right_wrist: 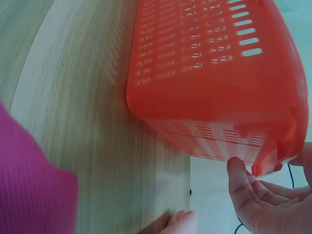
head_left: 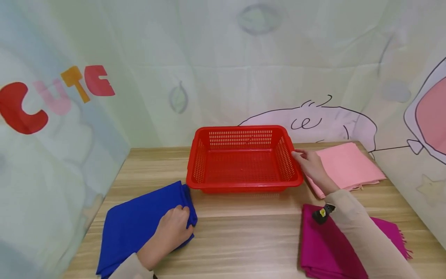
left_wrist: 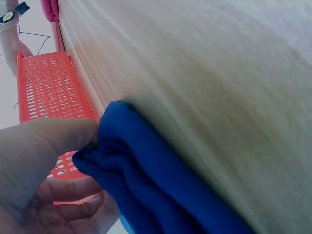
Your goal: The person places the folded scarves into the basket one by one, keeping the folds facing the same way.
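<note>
My left hand [head_left: 173,226] pinches the right edge of a folded blue cloth [head_left: 139,224], which lies at the left of the table. In the left wrist view its thumb bears on the layered edge of the blue cloth [left_wrist: 146,175], with the fingers curled beneath. A red plastic basket [head_left: 244,189] with slotted walls stands in the middle, and nothing lies in it. At its right end my right hand [head_left: 312,166] grips the rim. The right wrist view has the thumb [right_wrist: 237,170] at the outer wall of the basket [right_wrist: 204,97], just under the rim.
Behind the right hand lies a folded pink cloth [head_left: 348,164]. A folded magenta cloth [head_left: 317,246] with a fringe is at the front right, under the right forearm [head_left: 369,236]. Printed curtains [head_left: 216,69] enclose the wooden table [head_left: 244,240] at the back and sides.
</note>
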`<state>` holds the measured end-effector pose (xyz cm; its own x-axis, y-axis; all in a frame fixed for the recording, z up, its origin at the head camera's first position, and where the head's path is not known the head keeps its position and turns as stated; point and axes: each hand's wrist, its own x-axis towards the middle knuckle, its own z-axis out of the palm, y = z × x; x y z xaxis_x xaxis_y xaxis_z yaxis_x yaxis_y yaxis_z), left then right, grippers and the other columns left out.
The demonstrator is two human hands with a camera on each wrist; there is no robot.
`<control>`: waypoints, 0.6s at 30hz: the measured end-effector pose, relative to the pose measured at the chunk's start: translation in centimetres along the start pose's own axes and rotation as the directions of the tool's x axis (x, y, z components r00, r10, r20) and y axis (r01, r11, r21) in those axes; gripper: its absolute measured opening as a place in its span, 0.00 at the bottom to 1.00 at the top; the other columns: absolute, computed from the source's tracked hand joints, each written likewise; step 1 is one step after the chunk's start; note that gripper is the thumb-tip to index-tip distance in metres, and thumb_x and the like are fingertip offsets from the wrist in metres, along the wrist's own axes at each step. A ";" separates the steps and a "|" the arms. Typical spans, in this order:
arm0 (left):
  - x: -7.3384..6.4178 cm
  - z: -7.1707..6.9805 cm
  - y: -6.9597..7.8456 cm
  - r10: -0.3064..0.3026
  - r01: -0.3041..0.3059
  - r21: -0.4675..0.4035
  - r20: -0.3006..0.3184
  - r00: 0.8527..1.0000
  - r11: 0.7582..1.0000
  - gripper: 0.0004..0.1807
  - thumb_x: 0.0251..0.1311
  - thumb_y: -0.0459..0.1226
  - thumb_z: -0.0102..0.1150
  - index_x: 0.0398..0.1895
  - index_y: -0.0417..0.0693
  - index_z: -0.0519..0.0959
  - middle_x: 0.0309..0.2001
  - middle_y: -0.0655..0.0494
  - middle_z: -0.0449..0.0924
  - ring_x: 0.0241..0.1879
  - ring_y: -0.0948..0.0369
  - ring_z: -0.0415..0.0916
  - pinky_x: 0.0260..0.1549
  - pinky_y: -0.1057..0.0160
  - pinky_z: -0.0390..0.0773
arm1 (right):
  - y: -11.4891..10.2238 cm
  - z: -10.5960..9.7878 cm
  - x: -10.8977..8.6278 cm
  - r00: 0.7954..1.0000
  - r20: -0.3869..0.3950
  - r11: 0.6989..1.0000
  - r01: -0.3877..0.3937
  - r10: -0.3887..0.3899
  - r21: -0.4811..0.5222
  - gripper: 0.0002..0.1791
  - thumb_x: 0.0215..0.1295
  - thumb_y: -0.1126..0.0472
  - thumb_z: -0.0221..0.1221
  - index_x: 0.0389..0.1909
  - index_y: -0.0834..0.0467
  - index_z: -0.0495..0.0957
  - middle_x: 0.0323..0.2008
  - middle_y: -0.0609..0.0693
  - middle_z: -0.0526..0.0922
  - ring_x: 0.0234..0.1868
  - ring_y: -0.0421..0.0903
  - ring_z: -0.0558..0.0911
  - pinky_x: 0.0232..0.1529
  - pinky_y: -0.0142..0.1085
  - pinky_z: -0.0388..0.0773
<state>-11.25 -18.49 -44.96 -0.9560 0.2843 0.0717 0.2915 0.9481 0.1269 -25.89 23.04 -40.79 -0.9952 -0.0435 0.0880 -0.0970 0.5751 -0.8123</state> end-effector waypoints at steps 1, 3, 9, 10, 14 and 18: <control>0.0 0.1 0.0 0.008 -0.008 -0.002 -0.013 1.000 1.000 0.14 0.44 0.34 0.73 0.25 0.36 0.75 0.23 0.47 0.72 0.23 0.51 0.76 0.22 0.52 0.80 | 0.0 0.1 0.1 1.000 -0.004 1.000 -0.003 0.003 0.010 0.27 0.77 0.55 0.51 0.62 0.76 0.69 0.43 0.70 0.82 0.33 0.43 0.82 0.31 0.26 0.77; -0.1 0.2 -0.1 0.022 -0.022 -0.005 -0.036 0.999 1.000 0.13 0.43 0.32 0.72 0.23 0.37 0.75 0.22 0.47 0.71 0.22 0.50 0.76 0.21 0.51 0.80 | -0.1 0.4 0.2 1.000 -0.014 0.999 -0.015 0.016 0.029 0.27 0.77 0.55 0.51 0.62 0.76 0.69 0.43 0.70 0.82 0.32 0.41 0.82 0.30 0.26 0.78; -0.2 0.2 -0.2 0.042 -0.043 -0.011 -0.072 0.996 0.999 0.12 0.42 0.29 0.70 0.20 0.40 0.73 0.21 0.47 0.71 0.21 0.49 0.76 0.20 0.51 0.78 | -0.3 1.1 0.6 0.997 -0.057 0.997 -0.053 0.056 0.059 0.27 0.78 0.56 0.50 0.63 0.76 0.68 0.42 0.71 0.82 0.28 0.39 0.80 0.28 0.26 0.78; -0.3 0.2 -0.2 0.044 -0.045 -0.013 -0.075 0.996 0.999 0.11 0.42 0.29 0.70 0.20 0.40 0.73 0.21 0.47 0.71 0.21 0.49 0.76 0.20 0.51 0.78 | -0.3 1.2 0.6 0.996 -0.062 0.997 -0.058 0.061 0.060 0.27 0.78 0.55 0.50 0.64 0.75 0.68 0.42 0.71 0.81 0.28 0.39 0.80 0.28 0.26 0.78; -0.4 0.1 -0.1 0.050 -0.051 -0.019 -0.082 0.995 0.998 0.11 0.42 0.28 0.69 0.19 0.41 0.73 0.20 0.48 0.71 0.21 0.50 0.75 0.19 0.52 0.77 | -0.4 1.5 0.7 0.995 -0.078 0.997 -0.063 0.067 0.047 0.27 0.79 0.56 0.47 0.65 0.74 0.66 0.44 0.70 0.81 0.32 0.43 0.80 0.30 0.27 0.77; -0.4 0.0 0.0 0.053 -0.055 -0.023 -0.090 0.995 0.998 0.11 0.42 0.27 0.67 0.18 0.42 0.72 0.19 0.49 0.70 0.20 0.52 0.74 0.18 0.53 0.76 | -0.4 1.8 0.9 0.994 -0.102 0.999 -0.045 0.046 0.014 0.25 0.80 0.58 0.44 0.66 0.73 0.66 0.44 0.70 0.81 0.36 0.52 0.81 0.32 0.28 0.75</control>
<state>-10.85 -18.62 -44.99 -0.9324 0.3204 0.1672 0.3448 0.9273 0.1458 -26.76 21.33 -41.44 -0.9919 0.0665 0.1084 -0.0521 0.5648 -0.8236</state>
